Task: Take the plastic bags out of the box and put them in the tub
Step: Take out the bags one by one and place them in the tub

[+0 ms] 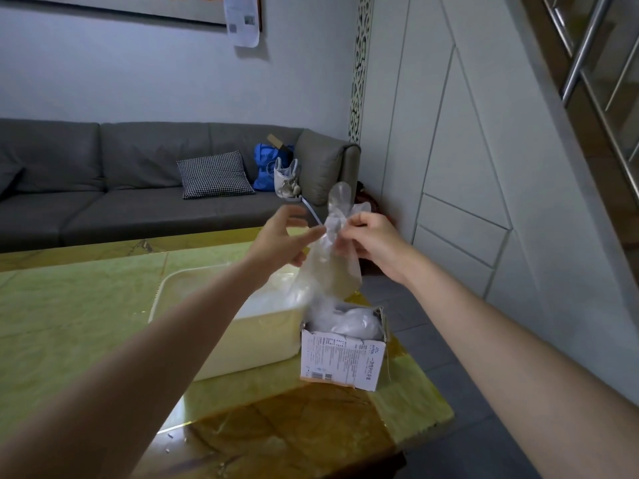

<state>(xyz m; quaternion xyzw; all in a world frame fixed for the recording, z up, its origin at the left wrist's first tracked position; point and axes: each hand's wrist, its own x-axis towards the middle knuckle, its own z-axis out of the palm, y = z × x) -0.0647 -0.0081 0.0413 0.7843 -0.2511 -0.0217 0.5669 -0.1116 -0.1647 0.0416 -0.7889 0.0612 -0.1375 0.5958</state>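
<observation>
A clear plastic bag (332, 261) hangs in the air above the box and the tub's right end. My right hand (373, 243) pinches its bunched top. My left hand (280, 236) is beside it on the left, thumb and fingertips at the same bunched part. The small white printed cardboard box (340, 361) stands open on the table, with more crumpled plastic (349, 321) inside. The cream-white rectangular tub (256, 340) sits just left of the box; my left forearm crosses over it and hides much of its inside.
Both stand near the right end of a glossy yellow-green table (86, 323), whose edge drops to a grey floor (449, 357). Behind is a grey sofa (121, 188) with a checked cushion (214, 174) and bags (276, 167). White wall panels are on the right.
</observation>
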